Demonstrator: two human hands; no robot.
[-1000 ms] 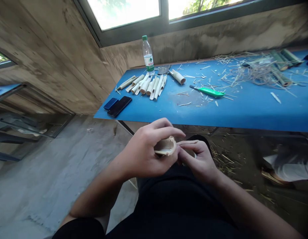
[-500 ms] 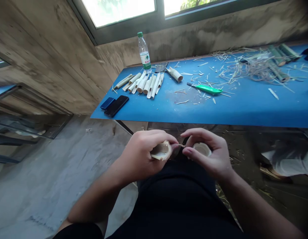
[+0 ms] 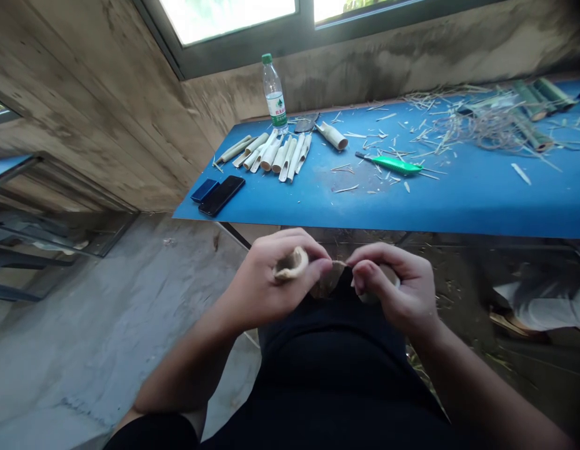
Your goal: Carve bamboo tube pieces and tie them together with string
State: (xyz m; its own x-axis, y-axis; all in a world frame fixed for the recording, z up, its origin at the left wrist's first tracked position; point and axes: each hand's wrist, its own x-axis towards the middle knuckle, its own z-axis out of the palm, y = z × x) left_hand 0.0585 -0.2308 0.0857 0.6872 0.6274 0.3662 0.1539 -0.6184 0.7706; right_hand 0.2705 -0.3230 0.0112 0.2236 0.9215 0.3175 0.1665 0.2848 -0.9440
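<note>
Blue surface (image 3: 412,203) sits ahead, beyond the hands. Left hand (image 3: 266,281) clamps a bamboo piece (image 3: 290,264), its long axis slanting up toward the right hand (image 3: 393,284), whose fingers (image 3: 365,272) close on a brown bamboo shell (image 3: 330,279) just beside it.

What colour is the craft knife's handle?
The craft knife handle is bright green, best seen in the head view.

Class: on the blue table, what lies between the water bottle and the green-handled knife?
In the head view, a short bamboo tube lies between the water bottle and the green-handled knife, with thin shavings scattered near it.
</note>
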